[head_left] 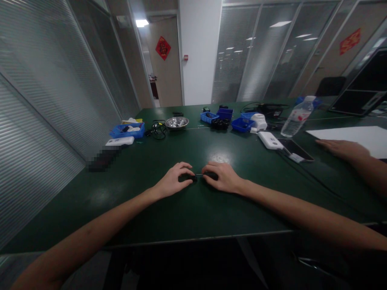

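Observation:
Both my hands rest low over the green table point(178, 213), close together near the middle. Thumb and fingers of my left hand point(173, 180) close around a small black piece point(192, 177), whose kind I cannot make out. Facing it, my right hand point(223, 177) is curled with its thumb and fingertips together; a dark patch shows inside the grip, but what it holds is hidden. A thin, light rod point(199, 174) spans the short gap between the two sets of fingertips.
Farther back stand a metal bowl point(171, 127), a blue tray point(128, 133) and several blue bins point(241, 125). To the right are a white power bank point(270, 140), a phone point(294, 150), a water bottle point(298, 117) and another person's hand point(344, 149) by white paper point(356, 135).

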`<state>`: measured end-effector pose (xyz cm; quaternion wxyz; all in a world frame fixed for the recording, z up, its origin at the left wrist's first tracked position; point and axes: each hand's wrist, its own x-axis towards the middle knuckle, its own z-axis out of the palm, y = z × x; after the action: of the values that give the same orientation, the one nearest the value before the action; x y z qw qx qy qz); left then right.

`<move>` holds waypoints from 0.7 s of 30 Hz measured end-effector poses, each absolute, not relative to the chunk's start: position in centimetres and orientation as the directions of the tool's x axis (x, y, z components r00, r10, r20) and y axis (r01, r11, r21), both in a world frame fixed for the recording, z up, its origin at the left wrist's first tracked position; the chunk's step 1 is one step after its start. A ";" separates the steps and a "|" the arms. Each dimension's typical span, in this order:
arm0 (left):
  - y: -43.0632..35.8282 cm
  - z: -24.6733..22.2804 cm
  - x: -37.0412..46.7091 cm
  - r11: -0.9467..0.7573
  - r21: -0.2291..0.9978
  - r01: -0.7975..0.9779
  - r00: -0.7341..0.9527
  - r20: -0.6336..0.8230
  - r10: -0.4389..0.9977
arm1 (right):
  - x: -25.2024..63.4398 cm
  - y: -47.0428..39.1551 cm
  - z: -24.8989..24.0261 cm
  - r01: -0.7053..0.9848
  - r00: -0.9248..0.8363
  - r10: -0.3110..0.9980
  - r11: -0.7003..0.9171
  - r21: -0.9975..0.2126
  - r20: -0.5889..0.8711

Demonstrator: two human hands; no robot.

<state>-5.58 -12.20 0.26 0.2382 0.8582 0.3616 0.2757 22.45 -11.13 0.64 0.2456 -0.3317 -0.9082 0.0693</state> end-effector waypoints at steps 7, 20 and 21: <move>-12.5 0.4 -5.1 -0.711 0.523 0.470 0.669 0.314 0.673 | 22.4 -10.7 0.1 0.606 -0.578 0.678 0.729 -0.317 0.454; -9.9 2.1 -9.3 -0.565 0.591 0.575 0.532 0.255 0.808 | 22.5 -10.8 0.6 0.610 -0.559 0.702 0.709 -0.355 0.441; -10.0 2.4 -9.5 -0.557 0.607 0.567 0.526 0.253 0.812 | 22.5 -10.8 0.5 0.609 -0.560 0.701 0.710 -0.355 0.441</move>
<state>-9.53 -9.98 2.36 0.2324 0.8420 0.4094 0.2635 22.50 -10.81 0.52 0.2849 -0.3723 -0.8796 0.0811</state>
